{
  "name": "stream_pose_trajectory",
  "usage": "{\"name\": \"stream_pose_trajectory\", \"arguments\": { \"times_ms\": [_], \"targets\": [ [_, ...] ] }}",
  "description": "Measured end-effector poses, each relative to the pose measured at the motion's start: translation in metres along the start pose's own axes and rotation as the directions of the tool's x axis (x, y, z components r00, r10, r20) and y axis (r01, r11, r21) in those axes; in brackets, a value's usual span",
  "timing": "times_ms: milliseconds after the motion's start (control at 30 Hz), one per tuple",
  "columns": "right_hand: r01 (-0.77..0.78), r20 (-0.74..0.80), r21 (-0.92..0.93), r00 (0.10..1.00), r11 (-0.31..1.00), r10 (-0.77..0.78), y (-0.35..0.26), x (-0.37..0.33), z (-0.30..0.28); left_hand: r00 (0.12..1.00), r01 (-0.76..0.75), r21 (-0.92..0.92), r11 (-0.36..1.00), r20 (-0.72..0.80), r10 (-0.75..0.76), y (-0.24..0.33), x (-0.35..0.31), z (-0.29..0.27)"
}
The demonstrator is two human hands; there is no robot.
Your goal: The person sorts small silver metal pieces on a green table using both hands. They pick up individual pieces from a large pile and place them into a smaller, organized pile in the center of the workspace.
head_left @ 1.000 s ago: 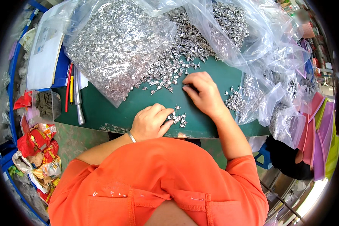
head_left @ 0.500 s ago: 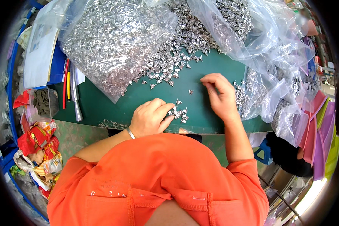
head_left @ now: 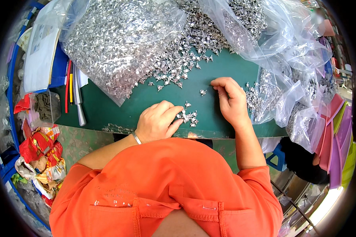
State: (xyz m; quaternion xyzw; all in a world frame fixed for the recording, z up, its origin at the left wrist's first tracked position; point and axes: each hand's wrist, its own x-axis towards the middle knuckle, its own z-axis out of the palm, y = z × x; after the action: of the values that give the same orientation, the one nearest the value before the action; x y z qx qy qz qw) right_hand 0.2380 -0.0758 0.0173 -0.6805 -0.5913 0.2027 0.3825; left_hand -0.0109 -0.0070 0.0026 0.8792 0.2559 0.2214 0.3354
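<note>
Small cluster [head_left: 192,118] apart near bench [head_left: 209,114] front edge; big heap [head_left: 203,35] remains toward back. My left hand [head_left: 156,122] slightly parted; right hand [head_left: 232,100] narrow, contents unclear.

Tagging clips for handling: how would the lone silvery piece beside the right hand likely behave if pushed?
The piece looks small beside the right hand, so it is probably light. Its metallic shine suggests it is stiff, not floppy. Its angular, pronged outline should make it more apt to slide or catch on the table than to roll.
</note>
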Motion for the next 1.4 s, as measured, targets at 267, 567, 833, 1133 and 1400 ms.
{"name": "stream_pose_trajectory", "arguments": {
  "times_ms": [267, 567, 833, 1133, 1400],
  "targets": [
    [0.062, 0.425, 0.269, 0.888, 0.961, -0.176, -0.016, 0.003, 0.001, 1.0, 0.007, -0.003, 1.0, -0.014, -0.007, 0.0, -0.001, 0.001],
    [0.503, 0.343, -0.085, 0.825, 0.86, -0.448, -0.017, 0.038, 0.028, 1.0, -0.009, -0.018, 1.0, -0.006, 0.009, 0.0, 0.001, -0.001],
    [0.021, -0.028, 0.02, 0.999, 1.0, -0.02, 0.004, 0.021, -0.014, 1.0, -0.001, 0.033, 0.999, -0.016, 0.001, -0.001, -0.002, 0.001],
    [0.341, 0.091, -0.165, 0.94, 0.926, -0.33, -0.003, 0.017, 0.019, 1.0, -0.005, 0.02, 1.0, 0.001, 0.005, 0.001, 0.001, -0.001],
    [0.103, -0.053, 0.023, 0.993, 0.994, -0.102, -0.004, -0.003, 0.001, 1.0, -0.008, 0.022, 1.0, -0.002, 0.008, -0.001, 0.0, 0.001]
  ]
}}
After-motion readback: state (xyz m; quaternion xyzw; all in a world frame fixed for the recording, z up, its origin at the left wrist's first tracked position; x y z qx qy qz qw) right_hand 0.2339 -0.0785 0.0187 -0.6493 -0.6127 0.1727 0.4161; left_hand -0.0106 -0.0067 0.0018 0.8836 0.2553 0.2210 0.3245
